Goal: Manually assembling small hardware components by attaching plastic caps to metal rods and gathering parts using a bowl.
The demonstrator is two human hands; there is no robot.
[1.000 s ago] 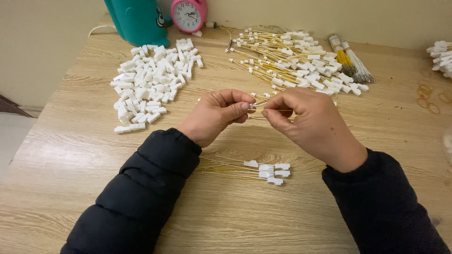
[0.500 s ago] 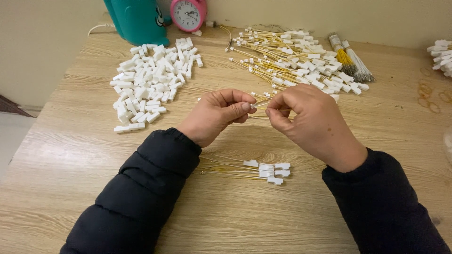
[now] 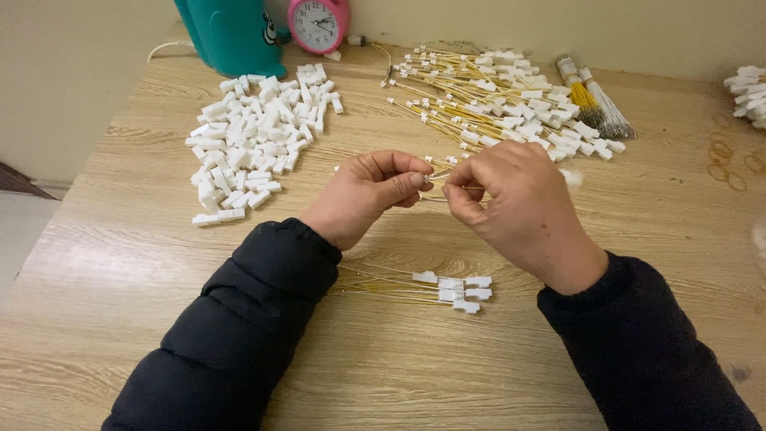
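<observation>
Left hand [image 3: 363, 195] and right hand [image 3: 511, 199] pinch shut on thin yellow wires [image 3: 435, 177]; a small white plastic connector between the fingertips seems hidden.

The light is warm, yellowish and rather soft, it falls evenly from above on the pale wooden table with grain lines [image 3: 144, 263], and there is no strong glare, only a weak shine on the teal plastic container [image 3: 231, 32] at the back. The shadows are soft and short: a faint dark zone lies under the left hand [image 3: 367, 195] and the right hand [image 3: 519, 203], and the black padded sleeves [image 3: 239, 335] lose almost all detail. The centre is sharp enough, but the fingertips look slightly blurred, and the white pieces at the right edge [image 3: 750, 92] are soft and a little stretched.
</observation>
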